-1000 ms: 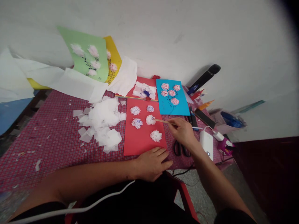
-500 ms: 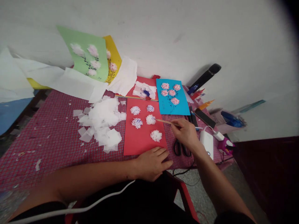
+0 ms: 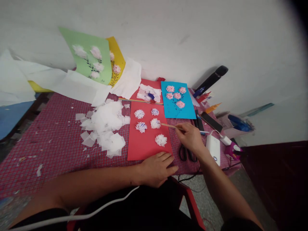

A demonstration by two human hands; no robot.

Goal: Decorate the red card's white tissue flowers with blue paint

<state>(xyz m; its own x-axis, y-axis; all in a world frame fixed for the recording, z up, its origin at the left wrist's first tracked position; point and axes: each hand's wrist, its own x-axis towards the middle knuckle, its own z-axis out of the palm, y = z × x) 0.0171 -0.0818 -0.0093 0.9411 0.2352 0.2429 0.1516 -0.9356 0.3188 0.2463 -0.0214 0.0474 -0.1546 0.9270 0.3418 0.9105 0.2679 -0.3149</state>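
My right hand (image 3: 190, 136) is closed round a thin wooden paintbrush (image 3: 169, 125), whose tip touches a white tissue flower (image 3: 155, 123) on the red paper (image 3: 149, 150). A few blue specks show on that flower. To its left are two flowers dotted with blue, and above it sits a smaller blue-dotted flower (image 3: 155, 111). A plain white flower (image 3: 160, 140) lies lower right. My left hand (image 3: 156, 168) rests flat, fingers stretched, on the sheet's near edge. Behind the sheet, a paint-stained tissue (image 3: 148, 93) carries a dark blue blob.
Left of the sheet is a heap of white tissue squares (image 3: 106, 118). A blue flower card (image 3: 180, 109) lies behind right; a green card (image 3: 89, 54) leans on the wall. Scissors (image 3: 186, 153), a phone (image 3: 211, 122), a white power bank (image 3: 213, 147) and a black microphone (image 3: 211, 80) are at right.
My right hand and the brush have shifted very slightly, with the tip still at the same flower. My left hand stays put.
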